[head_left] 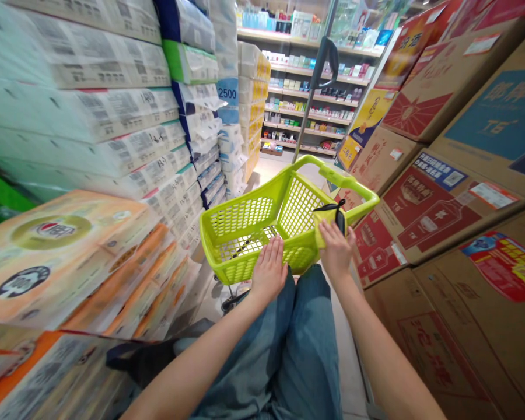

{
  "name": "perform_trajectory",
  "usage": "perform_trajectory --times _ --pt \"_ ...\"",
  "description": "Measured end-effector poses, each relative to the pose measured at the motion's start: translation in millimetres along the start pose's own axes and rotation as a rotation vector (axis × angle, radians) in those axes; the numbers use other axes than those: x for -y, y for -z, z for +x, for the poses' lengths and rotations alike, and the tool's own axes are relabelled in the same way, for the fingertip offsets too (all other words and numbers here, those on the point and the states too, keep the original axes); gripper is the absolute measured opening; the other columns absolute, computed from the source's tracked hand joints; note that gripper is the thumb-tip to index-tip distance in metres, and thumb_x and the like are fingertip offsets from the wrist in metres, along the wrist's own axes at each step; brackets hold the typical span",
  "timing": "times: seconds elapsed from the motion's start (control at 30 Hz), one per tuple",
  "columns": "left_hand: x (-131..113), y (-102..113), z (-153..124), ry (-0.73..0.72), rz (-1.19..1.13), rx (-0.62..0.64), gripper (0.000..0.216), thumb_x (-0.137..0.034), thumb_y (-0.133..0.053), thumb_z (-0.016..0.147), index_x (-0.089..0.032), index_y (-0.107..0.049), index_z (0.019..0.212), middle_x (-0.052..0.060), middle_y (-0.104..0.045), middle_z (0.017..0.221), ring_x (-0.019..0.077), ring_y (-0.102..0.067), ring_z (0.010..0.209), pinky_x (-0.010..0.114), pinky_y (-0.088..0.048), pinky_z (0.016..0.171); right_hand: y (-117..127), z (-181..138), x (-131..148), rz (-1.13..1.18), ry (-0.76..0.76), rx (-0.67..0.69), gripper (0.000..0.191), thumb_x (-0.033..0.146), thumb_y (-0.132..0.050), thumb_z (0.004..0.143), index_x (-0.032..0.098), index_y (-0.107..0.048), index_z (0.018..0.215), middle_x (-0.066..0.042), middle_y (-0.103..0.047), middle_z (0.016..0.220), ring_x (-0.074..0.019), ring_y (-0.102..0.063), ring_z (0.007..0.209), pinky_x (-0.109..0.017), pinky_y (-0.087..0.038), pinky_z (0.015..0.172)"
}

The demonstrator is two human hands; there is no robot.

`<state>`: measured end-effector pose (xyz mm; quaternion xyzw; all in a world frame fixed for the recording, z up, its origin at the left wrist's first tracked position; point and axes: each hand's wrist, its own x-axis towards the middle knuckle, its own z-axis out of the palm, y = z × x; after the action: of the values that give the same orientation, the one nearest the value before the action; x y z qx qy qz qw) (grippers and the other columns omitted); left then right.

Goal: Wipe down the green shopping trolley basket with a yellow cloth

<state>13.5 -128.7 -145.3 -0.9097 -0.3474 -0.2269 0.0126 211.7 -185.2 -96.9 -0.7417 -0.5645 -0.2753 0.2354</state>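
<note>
A lime-green plastic shopping basket [245,221] on wheels stands in a narrow shop aisle right before my knees. My left hand [269,269] lies flat on its near rim, fingers stretched out and together. My right hand [336,249] rests on the near right corner of the rim, fingers extended, next to a small black strap or clip [339,214] that hangs on the basket's edge. The basket looks empty inside. Its long pull handle [319,70] rises at the far side, topped by a dark grip.
Stacked packs of tissue paper [91,175] wall the left side. Brown cardboard cartons [455,192] with red and blue labels are piled on the right. Shelves of small goods [297,99] close the aisle's far end. My legs in blue jeans [284,350] fill the foreground.
</note>
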Motion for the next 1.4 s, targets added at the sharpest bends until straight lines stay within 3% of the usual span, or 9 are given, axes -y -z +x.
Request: perform_trajectory --times 0.17,0.3,0.5,0.83,0.93,1.03,1.2,1.3,1.4 --pt "1 3 0 -0.005 0.004 0.001 0.068 -0.031 -0.04 0.096 -0.006 -0.02 0.156 0.012 -0.02 0.164 0.0231 -0.013 0.153 0.042 -0.02 0.124 -9 -32 60 0.138 0.226 0.113 0.066 0.0 -0.046 0.078 0.024 -0.053 0.139 -0.002 -0.056 0.144 -0.0218 -0.049 0.136 -0.045 -0.023 0.116" --pt "2 3 -1 -0.014 0.004 -0.013 0.067 -0.031 -0.038 0.097 -0.006 -0.019 0.156 0.012 -0.02 0.164 0.0228 -0.013 0.153 0.041 -0.02 0.124 4 -18 6 0.086 0.298 0.151 0.06 0.003 -0.047 0.082 0.029 -0.056 0.135 -0.002 -0.058 0.143 -0.0211 -0.052 0.134 -0.049 -0.018 0.118" --pt "2 0 -1 -0.022 0.001 -0.017 0.069 -0.032 -0.037 0.097 -0.007 -0.014 0.157 0.012 -0.017 0.164 0.023 -0.012 0.153 0.042 -0.02 0.124 21 20 -82 -0.048 0.08 -0.019 0.05 0.01 -0.049 0.083 0.028 -0.063 0.127 -0.004 -0.064 0.136 -0.026 -0.058 0.128 -0.054 -0.019 0.115" --pt "2 -2 -2 -0.012 -0.002 -0.031 0.07 -0.027 -0.041 0.095 -0.007 -0.015 0.157 0.012 -0.02 0.164 0.0232 -0.012 0.153 0.042 -0.02 0.124 -11 -26 62 0.132 0.149 0.099 0.07 0.001 -0.046 0.074 0.023 -0.053 0.14 -0.003 -0.055 0.145 -0.0239 -0.049 0.136 -0.043 -0.028 0.112" --pt "3 -3 -2 -0.012 -0.007 -0.043 0.072 -0.027 -0.041 0.095 -0.008 -0.012 0.157 0.012 -0.021 0.164 0.0232 -0.014 0.153 0.043 -0.021 0.124 -5 -25 50 0.139 0.268 0.144 0.066 0.001 -0.046 0.078 0.025 -0.053 0.139 -0.002 -0.056 0.145 -0.022 -0.051 0.135 -0.044 -0.024 0.115" --pt "2 -5 -2 -0.01 -0.003 -0.045 0.072 -0.029 -0.04 0.096 -0.008 -0.01 0.158 0.012 -0.019 0.164 0.0235 -0.012 0.153 0.044 -0.021 0.124 10 -9 -5 0.075 0.325 0.15 0.06 0.004 -0.048 0.082 0.028 -0.056 0.136 -0.002 -0.057 0.143 -0.0216 -0.054 0.132 -0.047 -0.019 0.117" --pt "1 -6 -1 -0.01 0.006 -0.039 0.069 -0.031 -0.038 0.097 -0.006 -0.014 0.157 0.011 -0.017 0.165 0.0229 -0.011 0.153 0.042 -0.019 0.124 23 20 -80 -0.052 0.082 -0.011 0.049 0.011 -0.048 0.084 0.028 -0.062 0.128 -0.004 -0.063 0.137 -0.0259 -0.058 0.128 -0.055 -0.019 0.114" --pt "0 -6 -1 -0.001 0.001 -0.042 0.07 -0.031 -0.038 0.097 -0.007 -0.013 0.157 0.012 -0.018 0.164 0.0227 -0.011 0.153 0.043 -0.02 0.124 15 20 -62 -0.066 -0.028 -0.038 0.055 0.009 -0.048 0.08 0.026 -0.061 0.131 -0.006 -0.061 0.139 -0.0285 -0.055 0.13 -0.057 -0.02 0.113" --pt "-1 -6 -1 0.006 0.002 -0.041 0.07 -0.031 -0.039 0.096 -0.006 -0.014 0.157 0.012 -0.018 0.164 0.0227 -0.011 0.153 0.043 -0.02 0.125 0 4 -5 -0.006 0.008 0.016 0.062 0.005 -0.048 0.076 0.025 -0.057 0.134 -0.006 -0.06 0.14 -0.0285 -0.053 0.132 -0.057 -0.018 0.115"
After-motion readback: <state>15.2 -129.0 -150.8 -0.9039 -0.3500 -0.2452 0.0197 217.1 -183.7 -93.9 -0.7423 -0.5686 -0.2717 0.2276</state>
